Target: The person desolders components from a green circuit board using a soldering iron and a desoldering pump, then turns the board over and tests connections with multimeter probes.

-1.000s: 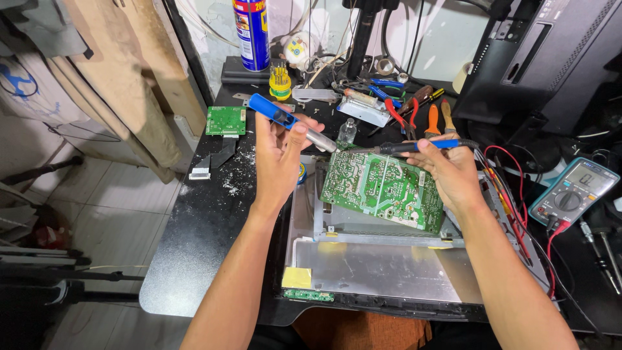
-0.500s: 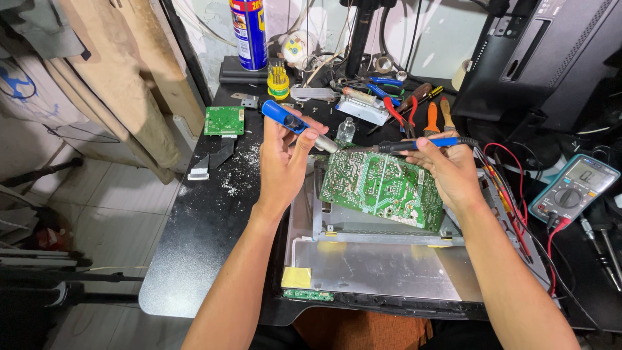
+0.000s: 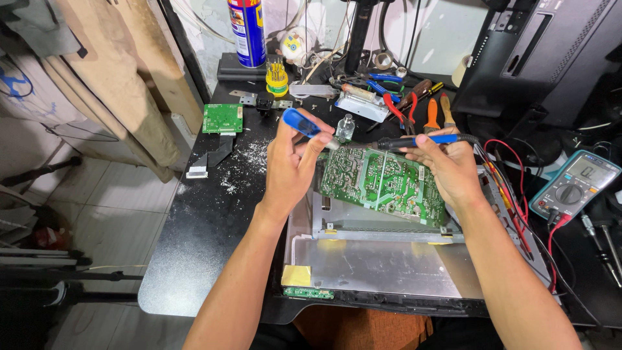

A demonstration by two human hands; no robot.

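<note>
**Inspector:** Start with the board.

**Assistant:** The board (image 3: 382,183) is green, solder side up, tilted, with its lower edge resting on the metal chassis (image 3: 382,266) of an opened monitor on the black table (image 3: 194,259). The left hand (image 3: 291,165) has its fingers clamped on a blue-handled tool (image 3: 304,124), whose tip points at the board's upper left corner. The right hand (image 3: 450,165) has its fingers closed around a soldering iron (image 3: 421,140) with a dark and blue grip, held nearly level, its tip meeting the same corner.

**Inspector:** Do the two tips touch?

**Assistant:** They come very close together at the corner; actual contact cannot be told.

**Inspector:** How should this step be handled, in your judgement?

**Assistant:** The board is only propped, so it could rock. Bracing the heels of both hands on the chassis or board edge would steady the tips. I would keep the iron on the joint alone, no longer than needed, and bring the blue tool in right beside it. The iron's cord (image 3: 499,162) trails toward the red leads (image 3: 518,194) at the right, so it should stay slack and off them.

**Inspector:** Surroundings?

**Assistant:** A multimeter (image 3: 573,185) lies right of the chassis. Behind the board are pliers (image 3: 395,104), screwdrivers (image 3: 431,116), a small glass bottle (image 3: 345,128), a yellow bit holder (image 3: 276,79) and a spray can (image 3: 246,32). A small green board (image 3: 222,118) and a flat cable (image 3: 207,159) lie to the left, with white debris (image 3: 249,159) scattered near them.
</note>
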